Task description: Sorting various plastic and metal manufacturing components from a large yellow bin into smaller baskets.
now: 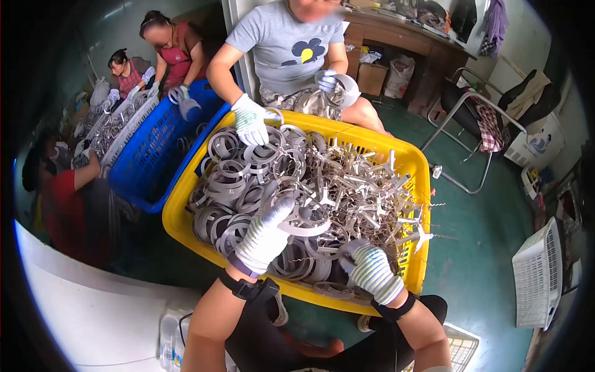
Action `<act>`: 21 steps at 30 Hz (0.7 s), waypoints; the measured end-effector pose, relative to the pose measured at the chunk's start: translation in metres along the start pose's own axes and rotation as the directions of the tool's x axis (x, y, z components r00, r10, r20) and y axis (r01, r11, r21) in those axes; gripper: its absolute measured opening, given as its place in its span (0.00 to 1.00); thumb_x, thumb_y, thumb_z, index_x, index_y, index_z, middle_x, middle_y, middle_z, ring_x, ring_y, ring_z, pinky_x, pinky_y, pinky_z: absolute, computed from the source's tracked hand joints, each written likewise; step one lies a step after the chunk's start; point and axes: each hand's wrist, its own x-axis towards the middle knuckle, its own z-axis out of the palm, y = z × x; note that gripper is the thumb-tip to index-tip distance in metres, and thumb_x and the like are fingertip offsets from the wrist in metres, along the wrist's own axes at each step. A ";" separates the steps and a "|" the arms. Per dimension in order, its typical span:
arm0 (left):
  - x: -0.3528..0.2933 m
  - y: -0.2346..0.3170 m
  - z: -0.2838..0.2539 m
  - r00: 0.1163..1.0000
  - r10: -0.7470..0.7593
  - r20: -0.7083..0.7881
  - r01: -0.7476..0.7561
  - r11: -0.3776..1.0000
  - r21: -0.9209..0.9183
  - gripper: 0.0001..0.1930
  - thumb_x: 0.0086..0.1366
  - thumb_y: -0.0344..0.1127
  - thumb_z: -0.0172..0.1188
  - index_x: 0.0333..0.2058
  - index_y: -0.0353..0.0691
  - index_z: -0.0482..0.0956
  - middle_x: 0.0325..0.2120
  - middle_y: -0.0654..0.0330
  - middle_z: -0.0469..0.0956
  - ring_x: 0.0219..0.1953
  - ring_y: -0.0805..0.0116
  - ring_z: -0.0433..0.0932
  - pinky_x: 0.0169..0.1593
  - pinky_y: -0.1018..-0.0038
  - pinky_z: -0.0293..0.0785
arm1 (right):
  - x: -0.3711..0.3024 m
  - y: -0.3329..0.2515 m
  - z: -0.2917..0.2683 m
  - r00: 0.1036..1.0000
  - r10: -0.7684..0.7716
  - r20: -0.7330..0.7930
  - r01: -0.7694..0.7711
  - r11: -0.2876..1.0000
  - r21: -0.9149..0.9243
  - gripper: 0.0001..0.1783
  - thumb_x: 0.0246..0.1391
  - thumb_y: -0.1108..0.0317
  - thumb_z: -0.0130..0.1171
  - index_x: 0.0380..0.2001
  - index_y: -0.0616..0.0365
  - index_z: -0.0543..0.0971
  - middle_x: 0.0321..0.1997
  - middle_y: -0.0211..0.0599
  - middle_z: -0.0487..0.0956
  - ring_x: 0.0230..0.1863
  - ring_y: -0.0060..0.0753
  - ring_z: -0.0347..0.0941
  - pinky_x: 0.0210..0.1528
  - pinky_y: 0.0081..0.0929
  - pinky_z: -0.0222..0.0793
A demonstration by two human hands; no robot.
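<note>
Green floor is showing around the yellow crate (421, 186), packed with grey plastic rings (229, 186) and sprue pieces. Your left hand (266, 232) is gripping a ring (304, 228) above the crate's near side; your right hand (370, 268) is clenching another beside it. They're probably light, springy; hold by the band.

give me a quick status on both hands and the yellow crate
Left hand gripping a grey plastic ring. Right hand down among the rings. Yellow crate full; co-worker's gloved hand reaching in opposite.
</note>
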 end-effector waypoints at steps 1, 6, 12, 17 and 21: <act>-0.001 0.003 0.003 0.996 -0.056 -0.073 0.047 0.992 -0.113 0.30 0.67 0.39 0.60 0.66 0.51 0.59 0.59 0.60 0.67 0.54 0.55 0.73 0.57 0.55 0.75 | 0.002 -0.004 0.000 0.994 0.060 -0.089 -0.067 0.995 -0.073 0.19 0.49 0.66 0.65 0.46 0.55 0.79 0.42 0.50 0.80 0.43 0.53 0.79 0.47 0.42 0.73; 0.009 -0.014 -0.008 0.997 -0.054 -0.053 0.042 0.976 -0.212 0.31 0.68 0.48 0.59 0.64 0.49 0.60 0.54 0.57 0.72 0.51 0.58 0.75 0.54 0.53 0.75 | 0.042 0.026 0.035 0.964 -0.074 -0.255 -0.052 0.888 -0.456 0.18 0.52 0.62 0.61 0.46 0.54 0.77 0.45 0.45 0.78 0.44 0.51 0.77 0.44 0.43 0.76; 0.001 0.000 0.005 0.992 -0.127 -0.013 0.115 0.936 -0.332 0.38 0.61 0.64 0.59 0.62 0.46 0.62 0.52 0.56 0.72 0.54 0.59 0.73 0.53 0.51 0.76 | 0.065 0.009 0.016 1.000 -0.030 -0.007 0.018 0.750 -0.661 0.16 0.48 0.61 0.62 0.40 0.55 0.80 0.40 0.41 0.79 0.41 0.44 0.78 0.51 0.41 0.71; 0.001 0.004 0.016 0.984 -0.178 -0.002 0.164 0.916 -0.366 0.43 0.58 0.72 0.55 0.62 0.46 0.63 0.55 0.56 0.70 0.57 0.54 0.71 0.54 0.49 0.75 | 0.059 0.015 0.018 0.970 -0.040 -0.239 -0.044 0.941 -0.335 0.13 0.52 0.61 0.59 0.37 0.54 0.82 0.41 0.44 0.81 0.39 0.48 0.80 0.49 0.42 0.72; -0.001 0.008 0.023 0.952 -0.263 0.159 0.307 0.829 -0.467 0.44 0.58 0.72 0.55 0.64 0.46 0.62 0.59 0.53 0.68 0.56 0.49 0.72 0.57 0.48 0.72 | 0.027 0.007 -0.041 0.880 -0.068 -0.470 0.082 0.997 0.010 0.12 0.53 0.75 0.58 0.42 0.57 0.81 0.33 0.48 0.82 0.35 0.52 0.79 0.38 0.38 0.76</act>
